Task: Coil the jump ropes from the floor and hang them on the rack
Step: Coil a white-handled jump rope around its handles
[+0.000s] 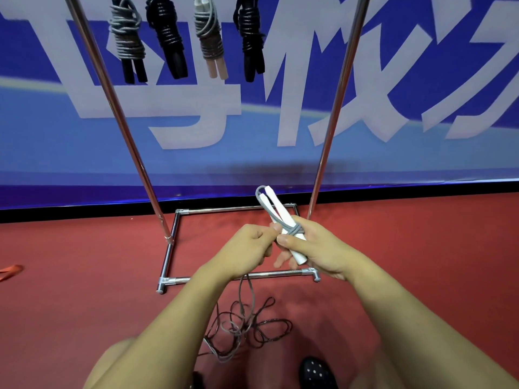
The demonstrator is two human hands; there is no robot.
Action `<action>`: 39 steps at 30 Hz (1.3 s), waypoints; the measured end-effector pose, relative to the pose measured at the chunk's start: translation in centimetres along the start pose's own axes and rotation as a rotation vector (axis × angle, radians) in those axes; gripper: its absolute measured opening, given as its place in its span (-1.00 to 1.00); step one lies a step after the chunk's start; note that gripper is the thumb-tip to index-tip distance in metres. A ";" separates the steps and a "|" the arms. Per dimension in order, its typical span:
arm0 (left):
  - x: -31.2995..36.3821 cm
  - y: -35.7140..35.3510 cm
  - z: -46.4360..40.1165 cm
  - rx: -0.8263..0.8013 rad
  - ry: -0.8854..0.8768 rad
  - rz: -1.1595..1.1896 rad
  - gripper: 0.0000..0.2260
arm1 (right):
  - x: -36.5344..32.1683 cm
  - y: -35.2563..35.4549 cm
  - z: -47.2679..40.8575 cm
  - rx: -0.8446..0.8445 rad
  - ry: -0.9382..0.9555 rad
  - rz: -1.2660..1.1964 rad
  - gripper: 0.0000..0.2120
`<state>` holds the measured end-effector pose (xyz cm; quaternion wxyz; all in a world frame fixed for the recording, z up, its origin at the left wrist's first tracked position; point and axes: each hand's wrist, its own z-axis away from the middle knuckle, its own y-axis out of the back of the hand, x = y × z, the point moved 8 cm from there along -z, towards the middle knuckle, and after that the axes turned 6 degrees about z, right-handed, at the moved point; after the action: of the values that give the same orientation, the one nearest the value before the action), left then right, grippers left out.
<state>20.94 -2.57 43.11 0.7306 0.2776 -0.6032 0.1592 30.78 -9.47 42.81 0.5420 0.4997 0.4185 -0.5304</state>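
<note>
Winding the grey rope onto its paired white handles, in front of the rack.

The right hand [314, 248] grips the two white handles [283, 228] side by side, their long axis tilted up and away to the left, the top ends pointing toward the rack [334, 113]. A few turns of grey rope [293, 229] already cross them at the thumb. The left hand [247, 248], just beside and touching, has its fingers [257, 234] curled, apparently pinching the cord, though the pinch itself is hidden. The slack drops below the wrists to a loose tangle on the floor [84, 276], so the next wrap likely runs across the handles' axis.
</note>
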 end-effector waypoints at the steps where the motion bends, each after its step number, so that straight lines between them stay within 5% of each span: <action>1: -0.3 -0.1 -0.1 0.000 0.037 0.018 -0.53 | 0.0 0.4 -0.1 0.031 0.011 0.086 -0.76; 9: -0.8 0.5 0.2 -0.024 0.105 0.093 -0.59 | -0.9 2.7 -0.5 0.221 0.072 0.160 -0.85; 14: -0.4 1.5 -0.2 0.077 0.046 -0.236 -0.52 | -0.1 3.1 -0.5 0.258 0.036 0.145 -0.80; 21: -0.6 1.5 -0.2 0.039 0.002 -0.207 -0.69 | 1.8 3.0 -1.2 0.167 -0.087 -0.319 -0.66; 29: -0.5 1.5 -0.2 0.116 -0.026 -0.190 -0.67 | 2.0 2.6 -1.3 0.238 -0.039 0.048 -0.81; 35: 0.2 1.4 0.5 0.101 -0.011 -0.124 -0.42 | 1.9 2.1 -1.0 0.256 -0.074 0.121 -0.55; 39: 0.9 0.9 0.5 0.051 -0.077 -0.104 -0.43 | 2.1 1.0 -0.9 0.158 -0.090 -0.004 -0.47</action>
<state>20.24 -2.28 44.24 0.7069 0.3329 -0.6113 0.1257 32.07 -8.99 40.72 0.5183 0.5159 0.3515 -0.5846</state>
